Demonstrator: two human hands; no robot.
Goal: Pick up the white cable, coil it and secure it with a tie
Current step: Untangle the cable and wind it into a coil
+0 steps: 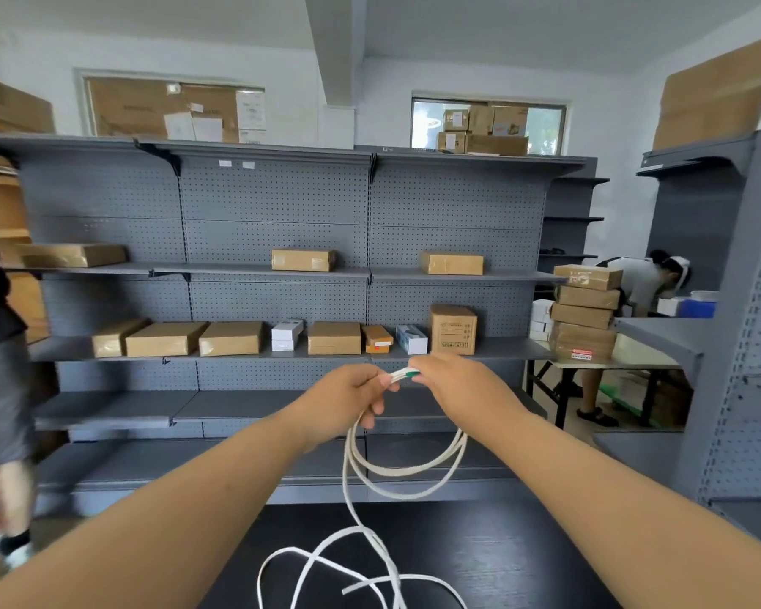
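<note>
Loose bits of the white cable (460, 443) are lying in a tangle at the near edge of the black table (523, 564). Part of it is running off the bottom of the picture, so I cannot see all of it. The rest is hanging in a few loops above the table's far edge, going up to the hands.

The left hand (348, 402) is curling its fingers tight round the top of the loops. The right hand (453, 380) is pinching the same spot, where a little green tie (410, 373) is showing. Fingers are hiding most of the tie, so I cannot tell if it is going all the way round.

If a hand is letting go too soon, the loops may be springing open and dropping. The tangle may be catching and knotting when it is getting pulled up.

Far behind, brown boxes (231, 338) are sitting on grey shelves (220, 271).
</note>
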